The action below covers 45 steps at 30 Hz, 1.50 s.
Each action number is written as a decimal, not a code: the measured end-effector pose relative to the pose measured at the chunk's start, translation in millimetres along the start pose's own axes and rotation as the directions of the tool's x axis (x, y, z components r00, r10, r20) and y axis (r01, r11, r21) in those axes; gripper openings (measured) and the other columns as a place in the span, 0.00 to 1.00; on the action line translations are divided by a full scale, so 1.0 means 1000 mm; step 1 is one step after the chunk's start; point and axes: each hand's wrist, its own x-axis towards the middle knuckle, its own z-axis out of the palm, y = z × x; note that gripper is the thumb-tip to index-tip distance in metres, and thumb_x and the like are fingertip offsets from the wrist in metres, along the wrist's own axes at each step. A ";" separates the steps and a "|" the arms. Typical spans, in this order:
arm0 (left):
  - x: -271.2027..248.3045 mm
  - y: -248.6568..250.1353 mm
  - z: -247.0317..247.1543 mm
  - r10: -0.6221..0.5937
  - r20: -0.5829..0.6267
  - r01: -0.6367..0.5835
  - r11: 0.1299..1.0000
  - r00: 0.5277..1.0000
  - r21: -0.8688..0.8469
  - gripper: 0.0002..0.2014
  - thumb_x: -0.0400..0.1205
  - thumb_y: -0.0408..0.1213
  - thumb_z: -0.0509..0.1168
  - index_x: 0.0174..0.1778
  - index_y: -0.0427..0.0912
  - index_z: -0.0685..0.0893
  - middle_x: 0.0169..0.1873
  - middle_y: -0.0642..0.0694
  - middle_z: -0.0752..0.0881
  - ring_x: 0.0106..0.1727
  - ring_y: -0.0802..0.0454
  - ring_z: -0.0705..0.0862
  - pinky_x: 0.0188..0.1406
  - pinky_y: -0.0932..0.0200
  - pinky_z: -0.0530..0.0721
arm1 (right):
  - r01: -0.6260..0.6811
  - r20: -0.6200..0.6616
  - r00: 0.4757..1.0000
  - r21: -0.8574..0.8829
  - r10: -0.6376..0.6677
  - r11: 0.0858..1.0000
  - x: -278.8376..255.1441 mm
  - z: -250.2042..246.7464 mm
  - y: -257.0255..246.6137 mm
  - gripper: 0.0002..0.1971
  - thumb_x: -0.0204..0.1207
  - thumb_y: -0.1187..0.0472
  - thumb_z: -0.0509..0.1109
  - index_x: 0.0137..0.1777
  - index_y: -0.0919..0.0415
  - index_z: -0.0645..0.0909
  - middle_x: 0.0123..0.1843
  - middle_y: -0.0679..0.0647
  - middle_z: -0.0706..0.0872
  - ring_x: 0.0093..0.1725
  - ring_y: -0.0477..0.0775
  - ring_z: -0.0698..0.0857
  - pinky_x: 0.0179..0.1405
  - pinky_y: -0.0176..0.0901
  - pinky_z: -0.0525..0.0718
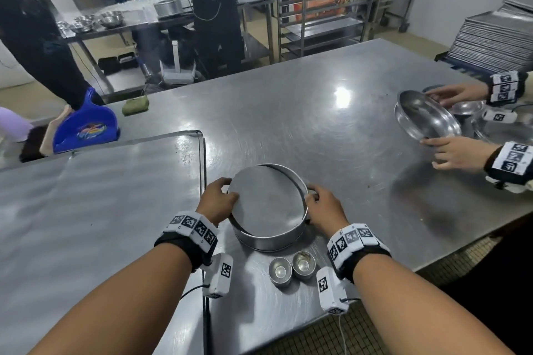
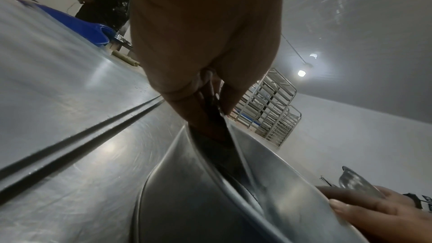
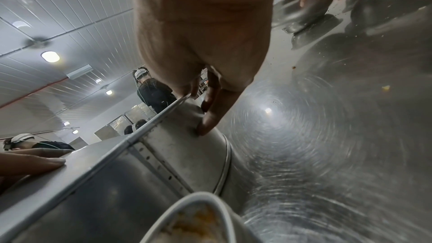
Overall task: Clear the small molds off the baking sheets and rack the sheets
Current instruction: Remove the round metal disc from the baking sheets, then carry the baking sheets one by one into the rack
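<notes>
A round metal cake tin [image 1: 271, 235] stands on the steel table [image 1: 360, 135], with its loose disc base [image 1: 266, 202] tilted inside. My left hand [image 1: 227, 193] pinches the disc's left edge, thumb on top. My right hand [image 1: 313, 196] grips the tin's right rim, its fingers [image 3: 205, 127] on the tin's outer wall [image 3: 163, 163]. Two small molds [image 1: 279, 271] [image 1: 303, 264] sit side by side just in front of the tin, between my wrists. A large baking sheet [image 1: 101, 210] with a liner lies to the left, its raised edge [image 2: 81, 136] beside the tin.
Another person's hands hold a steel bowl [image 1: 427, 118] at the table's right side. A stack of sheets [image 1: 496, 43] sits at the far right. A tall tray rack [image 1: 317, 3] stands behind the table. A blue dustpan [image 1: 86, 127] and a green cloth [image 1: 135, 105] lie at the far left.
</notes>
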 end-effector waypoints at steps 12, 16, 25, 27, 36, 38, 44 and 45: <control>-0.006 -0.011 0.012 0.168 0.001 -0.123 0.718 0.986 0.685 0.21 0.81 0.42 0.65 0.72 0.48 0.80 0.62 0.38 0.76 0.64 0.36 0.78 0.62 0.41 0.83 | 0.024 -0.001 1.000 -0.006 -0.024 1.000 -0.004 -0.002 0.001 0.14 0.86 0.60 0.61 0.67 0.49 0.83 0.52 0.49 0.86 0.52 0.54 0.85 0.42 0.39 0.79; -0.013 -0.033 0.014 0.137 0.060 -0.149 0.865 0.989 0.479 0.32 0.83 0.39 0.64 0.84 0.52 0.63 0.63 0.35 0.77 0.60 0.33 0.83 0.58 0.47 0.82 | 0.041 0.008 0.999 -0.014 -0.041 0.999 -0.003 -0.002 0.001 0.13 0.86 0.60 0.62 0.65 0.51 0.84 0.54 0.51 0.87 0.52 0.54 0.83 0.50 0.40 0.75; -0.023 -0.042 0.000 0.140 0.014 -0.138 0.956 0.990 0.259 0.30 0.84 0.47 0.68 0.82 0.46 0.69 0.68 0.42 0.84 0.68 0.44 0.83 0.66 0.50 0.81 | 0.024 0.007 1.000 -0.149 -0.024 0.988 0.002 -0.006 -0.008 0.15 0.83 0.61 0.63 0.66 0.51 0.84 0.61 0.57 0.89 0.57 0.60 0.86 0.61 0.54 0.86; -0.027 -0.044 -0.009 0.113 -0.011 -0.106 0.959 0.994 0.262 0.31 0.85 0.51 0.67 0.83 0.47 0.69 0.68 0.42 0.83 0.68 0.44 0.82 0.66 0.51 0.79 | 0.049 -0.044 0.997 -0.265 -0.063 0.963 0.003 0.000 -0.018 0.20 0.80 0.63 0.64 0.71 0.54 0.81 0.66 0.59 0.85 0.65 0.62 0.83 0.66 0.55 0.82; -0.046 -0.096 -0.103 -0.017 -0.129 0.054 0.956 0.991 0.290 0.26 0.84 0.54 0.66 0.76 0.46 0.77 0.62 0.43 0.87 0.62 0.44 0.85 0.61 0.54 0.81 | 0.430 0.004 0.897 -0.246 -0.443 0.869 -0.027 0.104 -0.093 0.11 0.82 0.60 0.66 0.60 0.58 0.87 0.58 0.54 0.88 0.55 0.54 0.84 0.53 0.43 0.77; -0.051 -0.117 -0.131 -0.079 -0.155 0.122 0.947 0.985 0.296 0.27 0.84 0.54 0.67 0.76 0.45 0.77 0.63 0.42 0.87 0.62 0.43 0.85 0.61 0.53 0.82 | 0.454 0.078 0.891 -0.201 -0.448 0.868 -0.038 0.134 -0.108 0.11 0.82 0.59 0.66 0.60 0.56 0.87 0.57 0.52 0.89 0.51 0.49 0.84 0.51 0.40 0.77; -0.077 -0.189 -0.217 -0.217 -0.222 0.286 0.889 0.951 0.356 0.28 0.82 0.48 0.69 0.77 0.43 0.77 0.69 0.39 0.84 0.68 0.41 0.83 0.67 0.53 0.80 | 0.365 0.247 0.918 -0.220 -0.310 0.905 -0.059 0.216 -0.119 0.11 0.82 0.54 0.66 0.59 0.54 0.86 0.57 0.51 0.90 0.55 0.53 0.86 0.51 0.41 0.78; -0.082 -0.201 -0.231 -0.231 -0.236 0.310 0.865 0.944 0.394 0.28 0.81 0.48 0.69 0.77 0.43 0.77 0.70 0.39 0.83 0.69 0.40 0.82 0.69 0.52 0.79 | 0.324 0.244 0.932 -0.230 -0.268 0.918 -0.061 0.227 -0.118 0.12 0.81 0.55 0.67 0.60 0.54 0.86 0.58 0.53 0.89 0.55 0.54 0.86 0.52 0.42 0.78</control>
